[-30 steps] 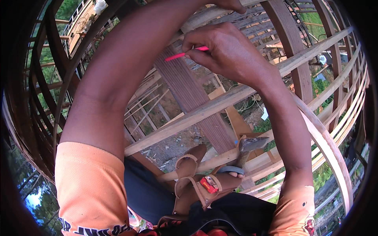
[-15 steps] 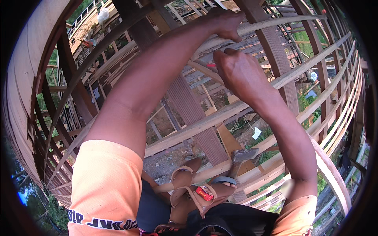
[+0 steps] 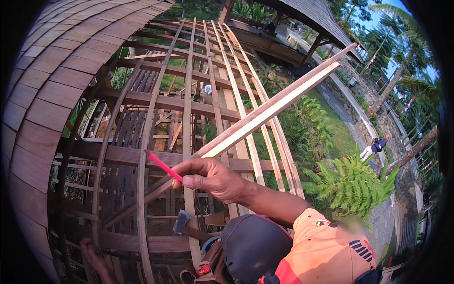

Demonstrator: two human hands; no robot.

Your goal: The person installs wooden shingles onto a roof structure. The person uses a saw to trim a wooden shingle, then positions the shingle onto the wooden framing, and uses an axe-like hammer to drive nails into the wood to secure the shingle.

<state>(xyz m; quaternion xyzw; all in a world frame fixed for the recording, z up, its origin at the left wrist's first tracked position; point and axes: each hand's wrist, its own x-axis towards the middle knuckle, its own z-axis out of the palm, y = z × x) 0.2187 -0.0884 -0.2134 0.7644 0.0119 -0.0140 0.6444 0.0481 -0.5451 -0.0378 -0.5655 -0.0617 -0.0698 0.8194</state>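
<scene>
My right hand (image 3: 215,179) is closed, with a red pencil (image 3: 163,165) pinched between thumb and fingers and pointing up to the left. Just beyond that hand, a long wooden strip (image 3: 279,112) slants across the roof battens toward the upper right. Down at the lower left is my left hand (image 3: 92,255), its fingers curled against the lower end of a curved wooden batten (image 3: 97,208); shadow dims this hand. Between the hands, a metal tool head (image 3: 181,222) on a wooden handle sticks out beside a brown leather tool pouch (image 3: 212,258).
Open roof framing of battens (image 3: 188,94) and cross beams (image 3: 142,156) spreads below and ahead. Wooden shingles (image 3: 61,90) cover the left side. A fern (image 3: 347,187), a stone path (image 3: 343,109) and a distant person (image 3: 376,146) lie to the right. Another shingled roof (image 3: 307,16) stands beyond.
My view has swung up and to the right. My hands were close together at a batten; now they are far apart, the left low and the right holding the pencil in mid-view.
</scene>
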